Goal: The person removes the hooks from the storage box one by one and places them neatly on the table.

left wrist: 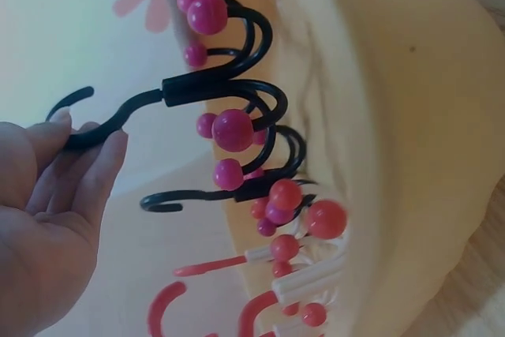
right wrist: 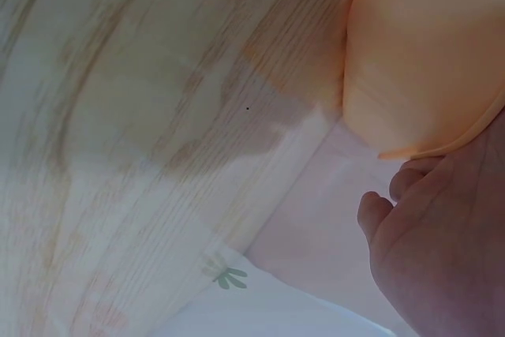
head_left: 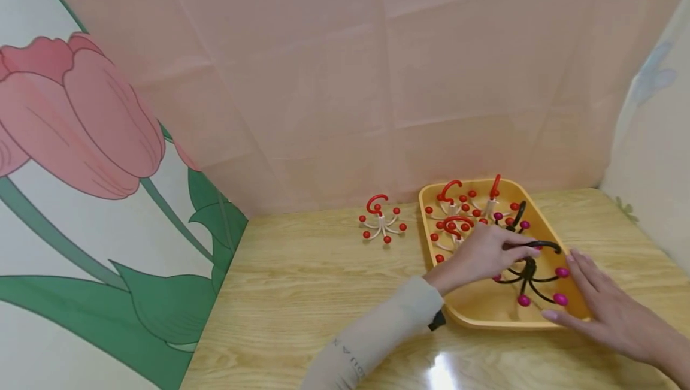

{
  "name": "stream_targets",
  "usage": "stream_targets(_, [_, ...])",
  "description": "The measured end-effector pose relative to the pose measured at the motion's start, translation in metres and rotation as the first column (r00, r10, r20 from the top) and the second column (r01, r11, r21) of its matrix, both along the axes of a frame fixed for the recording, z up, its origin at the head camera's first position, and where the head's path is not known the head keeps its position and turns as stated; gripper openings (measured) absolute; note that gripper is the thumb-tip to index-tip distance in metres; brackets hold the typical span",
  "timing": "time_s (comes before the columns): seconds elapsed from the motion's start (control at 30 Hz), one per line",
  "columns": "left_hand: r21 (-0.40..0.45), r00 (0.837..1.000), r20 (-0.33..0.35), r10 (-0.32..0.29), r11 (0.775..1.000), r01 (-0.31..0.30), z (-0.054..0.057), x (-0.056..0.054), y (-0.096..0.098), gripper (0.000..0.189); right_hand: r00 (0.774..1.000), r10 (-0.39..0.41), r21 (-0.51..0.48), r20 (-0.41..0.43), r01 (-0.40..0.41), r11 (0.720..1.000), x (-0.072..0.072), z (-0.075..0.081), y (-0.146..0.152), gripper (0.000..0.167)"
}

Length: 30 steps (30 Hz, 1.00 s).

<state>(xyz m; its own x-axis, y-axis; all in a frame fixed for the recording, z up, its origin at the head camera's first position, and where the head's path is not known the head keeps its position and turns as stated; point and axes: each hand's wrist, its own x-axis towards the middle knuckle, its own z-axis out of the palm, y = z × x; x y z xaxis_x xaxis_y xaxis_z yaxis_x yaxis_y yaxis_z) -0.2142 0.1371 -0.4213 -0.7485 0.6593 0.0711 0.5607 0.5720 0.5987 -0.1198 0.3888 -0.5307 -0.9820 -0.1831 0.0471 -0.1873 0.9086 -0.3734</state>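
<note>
- Marking: one row of dark lettering point(head_left: 350, 358) on the light sleeve point(head_left: 385, 330) of the left arm.
- Location: above the near part of the worktop point(head_left: 269, 306), left of and nearer than the near left corner of the tray point(head_left: 501, 323).
- Orientation: the row runs across the sleeve, slanting down to the right in the head view.
- Legibility: partial. One character resembles an "X"; another is triangular, like an "A" or "V". The remaining characters are too small and blurred to identify.
- Readable words: none.

Pale beige sleeve point(head_left: 385, 325), dark lettering point(head_left: 353, 359)
</note>
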Motion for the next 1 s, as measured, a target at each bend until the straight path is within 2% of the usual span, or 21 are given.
stream_targets(0.27, [0.067, 0.999, 0.037, 0.011, 0.998, -0.013, 0.018, -0.004, -0.017, 0.032, 1.0, -0.017, 0.086, 0.007, 0.016, 0.996, -0.005, 0.0, 0.002, 0.116])
stream_targets(0.33, [0.089, 1.0, 0.016, 0.003, 0.996, -0.004, 0.023, -0.005, -0.021, 0.033, 1.0, -0.011, 0.059, -0.001, 0.011, 0.998, -0.003, -0.001, 0.002, 0.115])
stream_targets(0.5, [0.188, 1.0, 0.025, 0.016, 0.982, -0.02, 0.037, -0.004, -0.031, 0.03, 1.0, -0.007, 0.011, 0.012, 0.007, 1.0, -0.002, -0.005, 0.001, 0.116])
stream_targets(0.67, [0.257, 0.998, 0.053, 0.039, 0.965, -0.052, 0.051, 0.0, -0.044, 0.029, 0.999, -0.03, 0.094, 0.038, 0.026, 0.995, -0.005, -0.006, 0.002, 0.118])
stream_targets(0.8, [0.346, 0.994, 0.094, 0.05, 0.935, -0.079, 0.061, 0.003, -0.059, 0.031, 0.999, -0.028, 0.078, 0.034, 0.025, 0.997, -0.004, -0.006, 0.002, 0.118])
stream_targets(0.9, [0.423, 0.993, 0.113, 0.042, 0.902, -0.086, 0.068, 0.003, -0.07, 0.029, 0.999, -0.033, 0.073, 0.036, 0.031, 0.997, -0.003, -0.003, 0.0, 0.118])
stream_targets(1.0, [0.501, 0.995, 0.098, 0.009, 0.864, -0.057, 0.074, 0.002, -0.079, 0.026, 0.999, -0.035, 0.076, 0.028, 0.033, 0.997, -0.003, 0.0, -0.001, 0.118])
